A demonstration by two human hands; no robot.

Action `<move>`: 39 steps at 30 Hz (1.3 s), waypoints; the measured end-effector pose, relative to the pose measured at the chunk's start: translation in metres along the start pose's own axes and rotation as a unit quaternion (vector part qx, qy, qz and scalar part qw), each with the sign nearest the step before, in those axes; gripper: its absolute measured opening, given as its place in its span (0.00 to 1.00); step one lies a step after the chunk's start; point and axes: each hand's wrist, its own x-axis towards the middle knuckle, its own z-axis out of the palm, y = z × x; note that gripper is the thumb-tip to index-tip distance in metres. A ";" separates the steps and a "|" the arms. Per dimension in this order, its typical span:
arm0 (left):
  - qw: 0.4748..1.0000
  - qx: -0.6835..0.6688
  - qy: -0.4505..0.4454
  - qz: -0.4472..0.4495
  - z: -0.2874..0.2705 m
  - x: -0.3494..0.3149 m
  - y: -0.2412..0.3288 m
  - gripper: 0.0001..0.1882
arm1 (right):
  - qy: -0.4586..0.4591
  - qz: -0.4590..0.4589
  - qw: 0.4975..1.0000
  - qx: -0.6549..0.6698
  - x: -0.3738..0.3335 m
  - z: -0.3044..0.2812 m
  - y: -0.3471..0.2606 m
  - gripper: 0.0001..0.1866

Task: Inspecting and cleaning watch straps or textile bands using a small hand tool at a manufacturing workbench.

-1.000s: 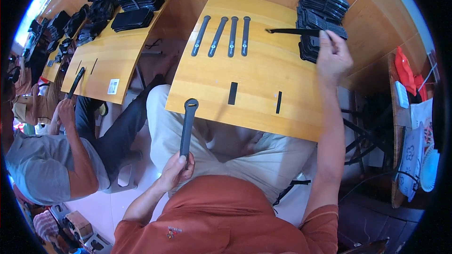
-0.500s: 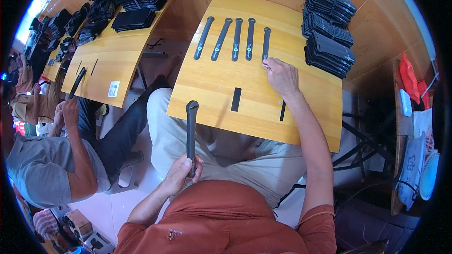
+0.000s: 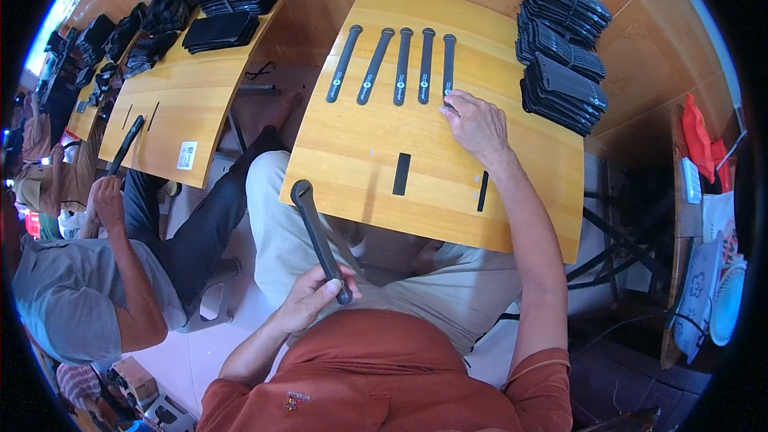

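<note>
Black straps (image 3: 402,66): five on the wood table (image 3: 376,128), in a row across its far half, round ends pointing far. On my feed the R hand (image 3: 480,130) comes in from the right; its fingertips are at the near end of the rightmost strap (image 3: 449,64), thumb & index narrow. Can't tell from my end if it's pinched or just touched. Other four lie left of that hand, apart from it.

L hand (image 3: 314,298) is closed on a 6th, the held strap (image 3: 319,236), thumb on top by its near end; strap slants far-left, slotted round end appearing over the table's near-left corner.

Also got black stacks (image 3: 562,96) at far right, well apart from R hand, & two dark strips (image 3: 402,174) in the table's near half, btwn both hands. Co-worker (image 3: 88,280) at left w/ a dark band (image 3: 128,144) at next table.
</note>
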 end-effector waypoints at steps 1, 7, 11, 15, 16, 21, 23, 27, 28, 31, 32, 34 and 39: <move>1.000 -0.001 0.000 0.000 -0.001 0.001 0.000 0.22 | -0.001 0.000 1.000 0.000 0.000 0.001 0.001 0.12; 0.999 0.045 0.001 0.010 0.000 0.004 0.003 0.21 | -0.022 0.021 1.000 -0.004 0.004 -0.004 -0.001 0.15; 0.999 0.045 -0.001 0.012 0.003 0.004 0.004 0.21 | -0.041 0.029 0.998 -0.022 0.004 -0.005 -0.006 0.16; 0.999 0.032 -0.027 0.025 0.001 0.003 0.002 0.19 | -0.034 0.033 0.998 -0.028 -0.002 -0.004 -0.007 0.17; 0.999 0.032 -0.027 0.024 0.000 0.002 0.001 0.19 | -0.035 0.035 0.998 -0.027 -0.004 -0.005 -0.010 0.17; 0.998 0.038 0.007 0.044 0.005 0.003 0.002 0.19 | 0.010 0.029 0.997 0.068 -0.032 -0.015 -0.042 0.16; 0.998 0.029 0.038 0.032 0.005 0.009 0.007 0.22 | -0.034 0.050 0.986 0.152 -0.048 -0.028 -0.065 0.16; 0.994 -0.010 0.096 0.052 0.004 0.028 0.014 0.20 | -0.160 0.073 0.923 0.343 -0.102 -0.059 -0.121 0.18; 0.993 -0.025 0.096 0.064 0.003 0.033 0.012 0.19 | -0.175 0.056 0.901 0.392 -0.115 -0.057 -0.129 0.19; 0.991 -0.048 0.092 0.085 0.005 0.037 0.009 0.18 | -0.154 0.011 0.855 0.495 -0.142 -0.039 -0.150 0.19; 0.990 -0.057 0.081 0.100 0.006 0.037 0.010 0.17 | -0.164 0.015 0.845 0.508 -0.147 -0.032 -0.152 0.18; 0.991 -0.056 0.078 0.095 0.007 0.035 0.010 0.17 | -0.172 0.020 0.835 0.522 -0.153 -0.025 -0.157 0.18; 0.991 -0.062 0.071 0.093 0.007 0.031 0.008 0.17 | -0.143 -0.004 0.842 0.519 -0.160 -0.017 -0.163 0.16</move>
